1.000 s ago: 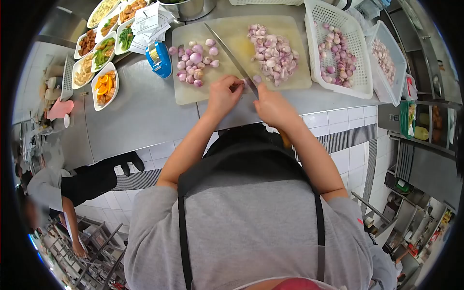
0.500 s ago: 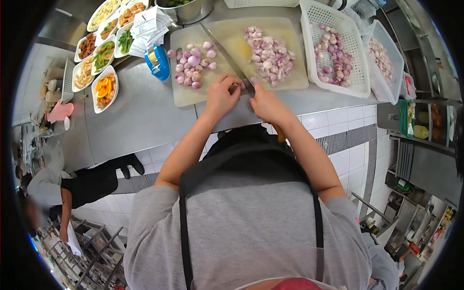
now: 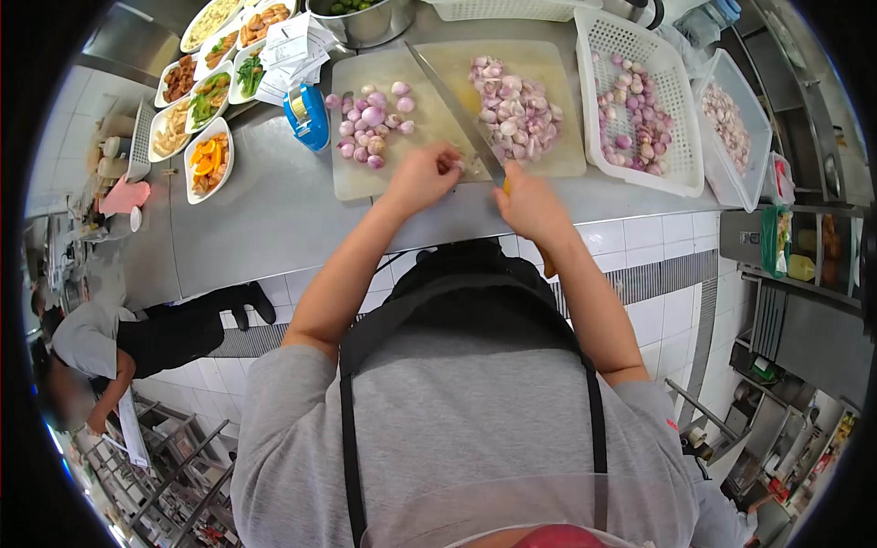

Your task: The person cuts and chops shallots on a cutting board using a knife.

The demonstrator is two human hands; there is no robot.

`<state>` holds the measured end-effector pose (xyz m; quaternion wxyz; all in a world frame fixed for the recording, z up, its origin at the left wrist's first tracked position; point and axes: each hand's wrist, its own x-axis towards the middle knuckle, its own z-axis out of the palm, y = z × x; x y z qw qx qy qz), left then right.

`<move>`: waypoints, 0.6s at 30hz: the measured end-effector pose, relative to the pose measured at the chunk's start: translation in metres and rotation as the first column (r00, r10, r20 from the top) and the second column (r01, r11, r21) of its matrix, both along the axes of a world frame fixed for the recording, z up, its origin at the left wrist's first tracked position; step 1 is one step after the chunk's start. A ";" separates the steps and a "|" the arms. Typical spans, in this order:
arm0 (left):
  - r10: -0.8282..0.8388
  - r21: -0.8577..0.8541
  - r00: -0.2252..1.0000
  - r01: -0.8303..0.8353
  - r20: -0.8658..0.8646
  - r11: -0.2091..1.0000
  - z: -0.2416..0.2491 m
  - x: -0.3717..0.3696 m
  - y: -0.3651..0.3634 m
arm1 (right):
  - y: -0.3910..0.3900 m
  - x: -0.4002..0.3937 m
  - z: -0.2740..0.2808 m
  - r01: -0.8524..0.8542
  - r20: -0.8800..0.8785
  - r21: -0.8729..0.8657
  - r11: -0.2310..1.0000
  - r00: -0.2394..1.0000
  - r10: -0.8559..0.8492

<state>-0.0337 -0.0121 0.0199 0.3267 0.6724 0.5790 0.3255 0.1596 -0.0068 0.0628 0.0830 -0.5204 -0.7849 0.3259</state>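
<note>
My right hand (image 3: 533, 203) is closed on the handle of a long kitchen knife (image 3: 454, 105). The blade slants across the cutting board (image 3: 438, 68), its tip toward the far side. Near the board's front edge, left of the blade, my left hand (image 3: 423, 176) has its fingers curled together; a small pale bit shows at the fingertips, too small to make out. Whole shallots (image 3: 373, 116) lie loosely on the board's left part. A larger heap of shallots (image 3: 521, 114), looking cut or peeled, covers the right part.
Right of the board stand a white perforated basket (image 3: 692, 128) holding shallots and a clear bin (image 3: 751, 173) of pale pieces. A blue tape dispenser (image 3: 307, 119), paper slips (image 3: 290, 47) and several food dishes (image 3: 209, 169) sit left. Another person (image 3: 96, 338) is at far left.
My right hand and the knife have shifted right, away from my left hand. My left hand stays near the front edge, fingers still curled. The camera view has shifted slightly.
</note>
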 end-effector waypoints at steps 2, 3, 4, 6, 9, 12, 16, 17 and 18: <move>0.190 -0.129 0.976 -0.176 0.104 0.976 -0.004 0.005 -0.004 | -0.006 -0.004 0.001 0.051 -0.004 -0.089 0.995 0.999 -0.051; 0.286 -0.185 0.949 -0.259 0.135 0.948 -0.007 0.009 -0.006 | -0.009 -0.006 -0.004 0.040 0.021 -0.092 0.995 0.999 -0.038; 0.377 -0.244 0.912 -0.334 0.161 0.911 -0.009 0.013 -0.008 | -0.011 -0.007 -0.005 0.033 0.047 -0.096 0.995 0.998 -0.028; 0.433 -0.268 0.869 -0.369 0.240 0.890 -0.013 0.025 -0.007 | -0.013 -0.011 -0.002 0.027 0.067 -0.103 0.994 0.998 -0.020; 0.487 -0.332 0.794 -0.378 0.364 0.864 -0.026 0.028 -0.003 | -0.009 -0.011 0.000 -0.002 0.088 -0.102 0.995 0.996 0.011; 0.496 -0.395 0.764 -0.340 0.414 0.853 -0.032 0.025 0.002 | -0.005 -0.009 0.016 -0.021 0.083 -0.115 0.993 0.996 0.031; 0.532 -0.462 0.687 -0.310 0.495 0.831 -0.030 0.027 0.003 | -0.013 -0.006 0.023 -0.032 0.148 -0.116 0.993 0.988 0.049; 0.533 -0.465 0.686 -0.310 0.494 0.829 -0.029 0.027 0.003 | -0.013 -0.009 0.014 -0.033 0.149 -0.119 0.992 0.988 0.051; 0.535 -0.486 0.688 -0.294 0.490 0.823 -0.026 0.028 0.002 | -0.012 -0.014 0.004 -0.024 0.144 -0.131 0.991 0.989 0.043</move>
